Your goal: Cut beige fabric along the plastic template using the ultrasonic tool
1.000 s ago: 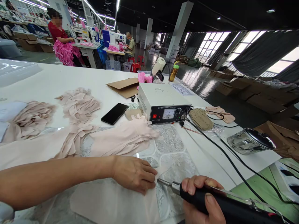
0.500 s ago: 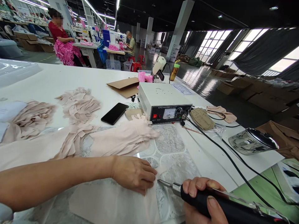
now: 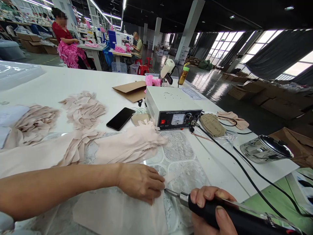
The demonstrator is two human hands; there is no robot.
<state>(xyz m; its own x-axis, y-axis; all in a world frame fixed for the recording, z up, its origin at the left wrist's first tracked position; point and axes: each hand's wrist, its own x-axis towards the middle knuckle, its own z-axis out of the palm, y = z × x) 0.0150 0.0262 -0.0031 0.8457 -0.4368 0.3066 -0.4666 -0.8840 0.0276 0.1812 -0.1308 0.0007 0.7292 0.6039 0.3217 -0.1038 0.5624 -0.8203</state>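
Observation:
My left hand (image 3: 141, 182) presses on a thin beige fabric piece (image 3: 119, 210) laid over a grey marbled mat (image 3: 178, 148). Its fingers are curled together at the fabric's right edge. In my right hand (image 3: 211, 205) is a handheld ultrasonic tool (image 3: 207, 205) with a black grip and a slim metal tip. That tip points left and sits at the fabric edge, close beside my left fingertips. Whether it touches the cloth is too fine to tell. Just beyond my left hand lies a stack of beige fabric pieces (image 3: 129, 143).
A control box (image 3: 173, 101) with a lit red switch stands behind the mat; its black cable (image 3: 234, 160) crosses the right side. Around it are a phone (image 3: 120, 118), cardboard (image 3: 130, 90), card templates (image 3: 212, 124) and a lidded metal pot (image 3: 265, 148). Beige cloth heaps (image 3: 84, 109) lie left. Two people work at sewing machines behind.
The tool tip has edged very slightly closer to my left fingertips. My left hand keeps its place on the fabric, and the whole view has shifted by a hair.

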